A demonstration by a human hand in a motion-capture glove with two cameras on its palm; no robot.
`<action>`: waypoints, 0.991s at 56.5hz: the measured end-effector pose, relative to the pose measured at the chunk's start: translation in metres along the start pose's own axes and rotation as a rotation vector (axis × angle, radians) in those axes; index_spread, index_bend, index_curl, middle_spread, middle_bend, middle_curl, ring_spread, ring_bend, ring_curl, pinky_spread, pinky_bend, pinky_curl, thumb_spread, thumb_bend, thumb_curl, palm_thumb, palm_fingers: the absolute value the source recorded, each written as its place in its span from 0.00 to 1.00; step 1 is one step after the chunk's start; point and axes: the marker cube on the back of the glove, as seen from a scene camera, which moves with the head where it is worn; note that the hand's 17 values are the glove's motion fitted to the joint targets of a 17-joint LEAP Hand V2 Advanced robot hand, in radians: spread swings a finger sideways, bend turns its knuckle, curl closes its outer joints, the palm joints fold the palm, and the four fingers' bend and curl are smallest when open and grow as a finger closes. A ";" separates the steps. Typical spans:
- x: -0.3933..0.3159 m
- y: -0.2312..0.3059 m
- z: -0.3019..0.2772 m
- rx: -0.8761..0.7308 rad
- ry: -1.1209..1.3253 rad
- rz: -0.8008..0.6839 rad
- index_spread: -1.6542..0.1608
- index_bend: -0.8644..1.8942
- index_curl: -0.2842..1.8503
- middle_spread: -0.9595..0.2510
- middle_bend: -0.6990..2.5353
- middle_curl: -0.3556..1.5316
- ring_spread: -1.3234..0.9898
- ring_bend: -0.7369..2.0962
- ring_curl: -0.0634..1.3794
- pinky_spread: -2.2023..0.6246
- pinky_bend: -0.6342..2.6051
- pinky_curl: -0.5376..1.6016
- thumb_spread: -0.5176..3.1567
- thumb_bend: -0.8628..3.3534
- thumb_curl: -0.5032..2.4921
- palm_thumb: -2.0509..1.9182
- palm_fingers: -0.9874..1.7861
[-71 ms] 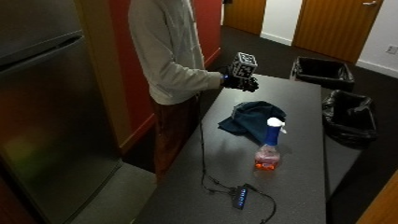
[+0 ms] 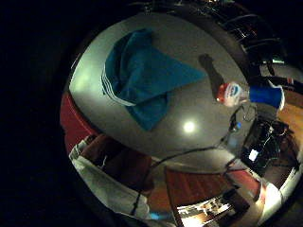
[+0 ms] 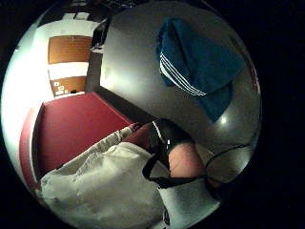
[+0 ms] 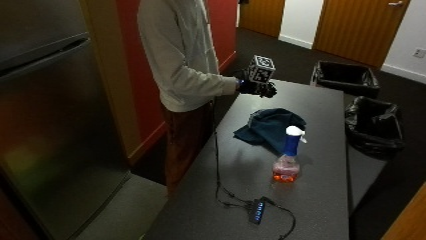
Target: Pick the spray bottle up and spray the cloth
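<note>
Near the front of the grey table (image 4: 313, 210): a small black box with blue lights (image 4: 256, 210) and a thin black wire.

A bit farther back: the spray bottle (image 4: 287, 156), standing up, blue top, orange stuff inside. Not touched by anything.

Just behind the bottle: the blue cloth (image 4: 269, 127), crumpled, white stripes along one edge.

Farther still, up in the air over the table's far part: the gloved right hand (image 4: 258, 88), holding nothing. Fingers curled or straight? Cannot tell.

Beyond the table, on the floor: two black bins (image 4: 346, 76).

Bare tabletop (image 4: 319, 105) around spray bottle (image 4: 287, 162), cloth (image 4: 269, 127) just beside
</note>
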 end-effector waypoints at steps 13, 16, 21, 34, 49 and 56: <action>0.009 0.022 0.002 -0.049 0.147 0.034 0.69 0.40 0.24 0.76 0.28 0.28 0.58 0.33 0.12 0.85 0.28 0.34 0.38 0.24 0.24 0.66 0.44; 0.011 0.025 -0.001 -0.051 0.146 0.031 0.69 0.39 0.25 0.76 0.28 0.29 0.58 0.33 0.12 0.85 0.28 0.35 0.39 0.23 0.25 0.66 0.44; 0.005 0.024 0.003 -0.046 0.151 0.024 0.69 0.39 0.26 0.76 0.28 0.30 0.58 0.33 0.13 0.85 0.28 0.35 0.40 0.23 0.25 0.67 0.44; 0.019 0.036 -0.010 -0.019 0.157 0.042 0.68 0.38 0.28 0.76 0.27 0.32 0.58 0.33 0.15 0.86 0.27 0.37 0.40 0.21 0.27 0.68 0.44; 0.030 0.047 -0.017 0.144 0.150 0.117 0.68 0.37 0.28 0.77 0.27 0.33 0.59 0.33 0.17 0.86 0.28 0.39 0.41 0.20 0.28 0.68 0.42; 0.035 0.054 -0.021 0.232 0.129 0.171 0.69 0.37 0.28 0.77 0.27 0.34 0.59 0.33 0.18 0.86 0.28 0.40 0.41 0.20 0.29 0.68 0.41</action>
